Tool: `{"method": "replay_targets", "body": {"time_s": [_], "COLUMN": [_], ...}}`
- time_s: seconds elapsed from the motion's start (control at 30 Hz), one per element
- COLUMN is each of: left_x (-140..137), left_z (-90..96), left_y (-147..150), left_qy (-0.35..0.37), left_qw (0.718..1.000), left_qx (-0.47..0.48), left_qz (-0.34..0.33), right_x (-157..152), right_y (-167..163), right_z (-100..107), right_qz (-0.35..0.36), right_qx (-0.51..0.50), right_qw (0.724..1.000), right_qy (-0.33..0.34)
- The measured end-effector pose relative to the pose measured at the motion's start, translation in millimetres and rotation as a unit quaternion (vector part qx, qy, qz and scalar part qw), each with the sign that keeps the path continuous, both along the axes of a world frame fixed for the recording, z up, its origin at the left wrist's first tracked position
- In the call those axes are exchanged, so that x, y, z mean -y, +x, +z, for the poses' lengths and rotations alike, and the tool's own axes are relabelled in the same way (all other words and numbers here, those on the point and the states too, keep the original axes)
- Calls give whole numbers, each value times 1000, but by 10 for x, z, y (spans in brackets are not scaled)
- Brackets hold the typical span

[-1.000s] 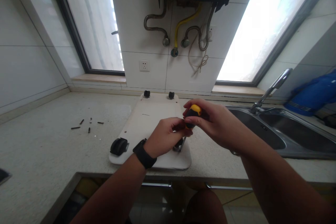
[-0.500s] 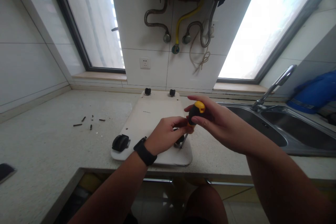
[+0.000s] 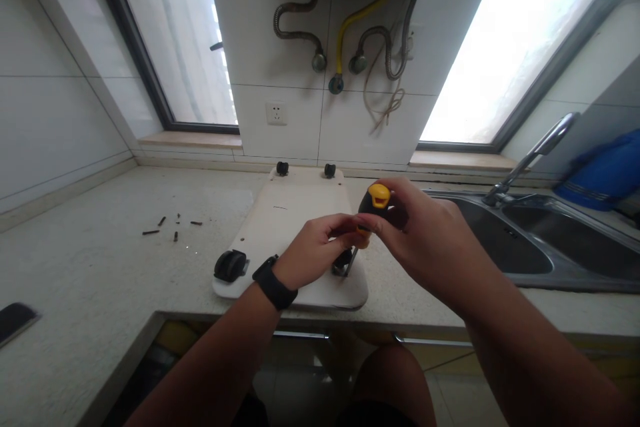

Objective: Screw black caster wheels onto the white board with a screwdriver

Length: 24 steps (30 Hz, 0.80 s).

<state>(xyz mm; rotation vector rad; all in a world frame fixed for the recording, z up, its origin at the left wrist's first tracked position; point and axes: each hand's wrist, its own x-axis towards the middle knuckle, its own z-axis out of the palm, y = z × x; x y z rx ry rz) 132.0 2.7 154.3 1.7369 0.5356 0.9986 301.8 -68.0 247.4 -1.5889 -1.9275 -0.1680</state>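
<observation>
A white board (image 3: 295,207) with black casters lies on the counter, wheels up. My right hand (image 3: 410,217) is wrapped round the black and yellow handle of a screwdriver (image 3: 379,196). Lower down, the fingers of my left hand (image 3: 320,243) pinch the same screwdriver near its collar. Its metal shaft slants down to the mounting plate of the near right caster (image 3: 342,262), which my left hand partly hides. The tip's contact with a screw is too small to make out. Another caster (image 3: 231,265) sits at the board's near left corner.
Several dark screws (image 3: 151,233) lie scattered on the counter (image 3: 115,267) at left. A steel sink (image 3: 520,240) with a tap (image 3: 533,153) is at right. A dark flat object (image 3: 16,321) rests at the far left edge. Pipes (image 3: 345,27) hang on the wall.
My right hand has turned around the screwdriver handle, its fingers now curled more closely over it. My left hand stays at the collar. The view has shifted slightly.
</observation>
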Motion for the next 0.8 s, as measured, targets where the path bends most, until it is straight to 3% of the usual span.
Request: {"method": "replay_targets", "body": {"time_s": [0.13, 0.33, 0.47, 0.6, 0.8], "left_x": [-31, -110, -125, -134, -176], "left_z": [-87, -252, -248, -218, -267], "left_y": [-109, -253, -267, -248, -241], "left_qy": [51, 129, 82, 27, -9], "left_qw": [995, 966, 972, 981, 981], "left_qx": [-63, -205, -211, -189, -180], "left_qz": [63, 92, 69, 36, 75], "right_x": [36, 63, 59, 54, 26], "right_y": [53, 170, 236, 349, 469], "right_z": [-29, -71, -57, -46, -104], "right_qz": [39, 55, 89, 65, 62], "right_qx": [-63, -111, -134, -166, -236], "right_qw": [997, 992, 987, 983, 969], "right_qy": [-15, -11, 1, 46, 47]}}
